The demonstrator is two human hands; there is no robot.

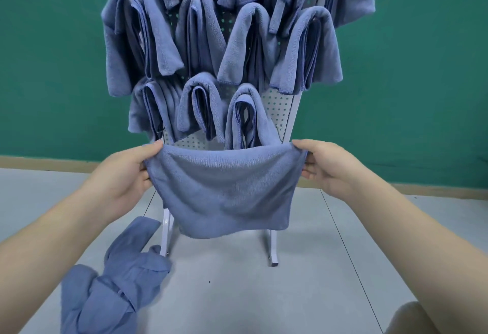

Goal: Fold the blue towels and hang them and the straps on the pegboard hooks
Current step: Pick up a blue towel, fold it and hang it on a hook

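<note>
I hold a blue towel (227, 188) stretched out in front of the white pegboard (280, 106). My left hand (126, 172) pinches its upper left corner and my right hand (327, 167) pinches its upper right corner. The towel hangs doubled between them, its lower edge sagging near the stand's legs. Several folded blue towels (232, 50) hang on the pegboard's hooks in rows above. A dark strap (159, 130) with a buckle shows under a towel at the lower left of the board.
A heap of loose blue towels (113, 283) lies on the grey floor at the lower left. The pegboard's white legs (272, 249) stand on the floor behind the held towel. A green wall is behind. My knee (412, 318) shows at the lower right.
</note>
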